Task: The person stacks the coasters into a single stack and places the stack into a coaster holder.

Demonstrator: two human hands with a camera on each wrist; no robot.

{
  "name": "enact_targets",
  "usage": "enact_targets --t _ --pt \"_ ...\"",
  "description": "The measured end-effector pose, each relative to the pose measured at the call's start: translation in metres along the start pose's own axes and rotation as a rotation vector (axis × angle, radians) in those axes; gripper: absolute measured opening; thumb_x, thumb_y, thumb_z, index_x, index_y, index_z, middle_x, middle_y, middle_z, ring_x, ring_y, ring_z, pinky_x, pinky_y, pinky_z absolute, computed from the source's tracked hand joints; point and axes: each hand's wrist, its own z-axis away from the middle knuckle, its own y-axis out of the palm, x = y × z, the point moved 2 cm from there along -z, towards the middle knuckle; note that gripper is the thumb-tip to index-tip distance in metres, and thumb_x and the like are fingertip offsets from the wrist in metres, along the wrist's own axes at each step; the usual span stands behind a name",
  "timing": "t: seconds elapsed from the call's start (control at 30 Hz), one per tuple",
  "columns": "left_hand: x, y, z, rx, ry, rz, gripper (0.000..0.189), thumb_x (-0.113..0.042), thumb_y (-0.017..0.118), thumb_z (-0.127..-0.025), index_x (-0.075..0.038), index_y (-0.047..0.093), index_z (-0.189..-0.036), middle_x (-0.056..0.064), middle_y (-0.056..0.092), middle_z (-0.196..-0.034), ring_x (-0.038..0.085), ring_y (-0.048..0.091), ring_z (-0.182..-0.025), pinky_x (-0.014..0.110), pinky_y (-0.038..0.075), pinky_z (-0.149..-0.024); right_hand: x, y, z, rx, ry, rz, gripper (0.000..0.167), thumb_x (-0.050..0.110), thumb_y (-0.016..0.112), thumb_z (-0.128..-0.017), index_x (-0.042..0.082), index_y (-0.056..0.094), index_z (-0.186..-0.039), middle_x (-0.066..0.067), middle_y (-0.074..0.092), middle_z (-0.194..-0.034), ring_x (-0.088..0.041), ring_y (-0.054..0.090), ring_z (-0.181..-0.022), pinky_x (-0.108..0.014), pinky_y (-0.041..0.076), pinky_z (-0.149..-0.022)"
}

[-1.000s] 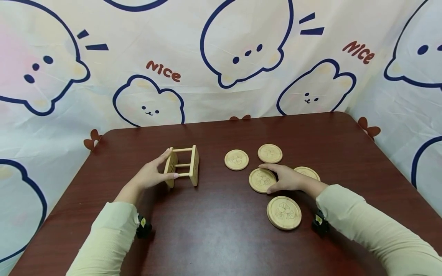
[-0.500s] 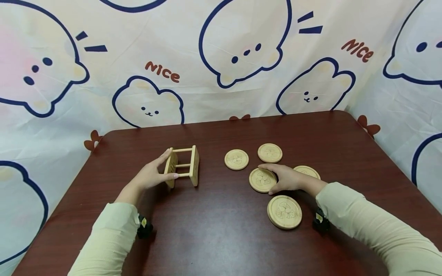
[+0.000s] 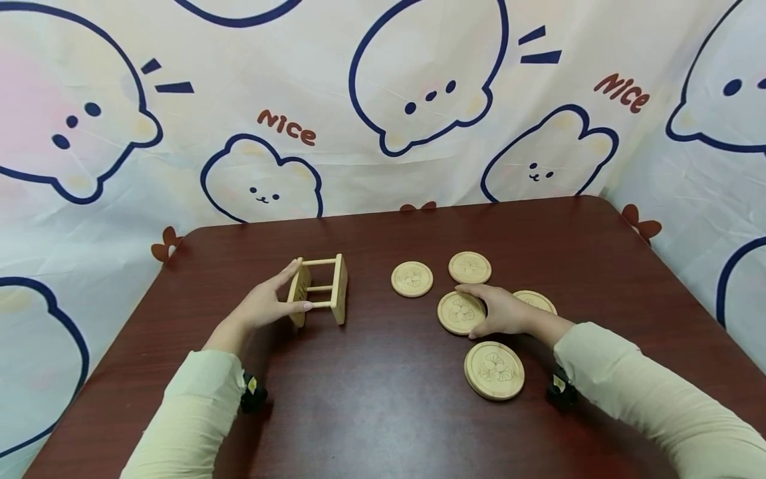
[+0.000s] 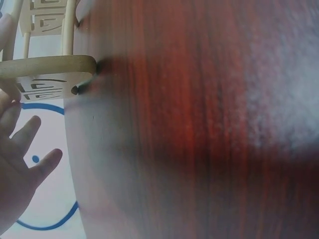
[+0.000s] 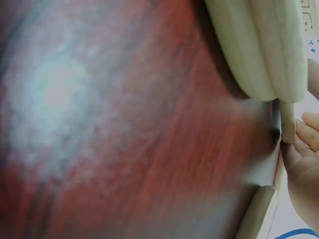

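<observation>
A small wooden coaster rack, two carved end panels joined by thin dowels, stands on the left of the table. My left hand grips its left panel, thumb at the front and fingers at the back. The left wrist view shows the panel's cut-out pattern. On the right, my right hand holds a round wooden coaster by its edge between thumb and fingers. Leaf shapes are engraved on its face. In the right wrist view that coaster's rim shows at the fingertips, partly behind a thicker stack.
Two coasters lie farther back, a left one and a right one. Another coaster is partly hidden behind the right wrist. Nearer me lies a stacked pair of coasters. A printed cloth hangs behind the dark table.
My right hand and the coaster at its fingers have shifted slightly to the right. The left hand and the rack stay in place.
</observation>
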Motion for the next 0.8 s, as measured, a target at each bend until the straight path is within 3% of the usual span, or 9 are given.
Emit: enact_targets --t 0.27,0.8 --pt "0.003 0.006 -0.002 0.009 0.018 0.001 0.093 -0.054 0.063 -0.068 -0.023 0.011 -0.14 0.002 0.01 -0.143 0.033 0.016 -0.125 0.054 0.021 -0.093 0.006 -0.011 0.011 -0.082 0.051 -0.016 0.085 0.021 0.078 -0.059 0.002 0.036 -0.13 -0.015 0.039 -0.128 -0.03 0.035 -0.116 -0.046 0.03 -0.091" --pt "0.003 0.001 -0.001 -0.004 -0.002 -0.016 0.095 -0.056 0.063 -0.067 -0.023 0.01 -0.14 0.006 0.011 -0.143 0.037 0.019 -0.124 0.055 0.022 -0.092 0.025 -0.032 0.035 -0.152 0.029 0.013 0.085 0.021 0.079 -0.059 0.001 0.035 -0.129 -0.017 0.039 -0.128 -0.028 0.036 -0.113 -0.045 0.03 -0.09"
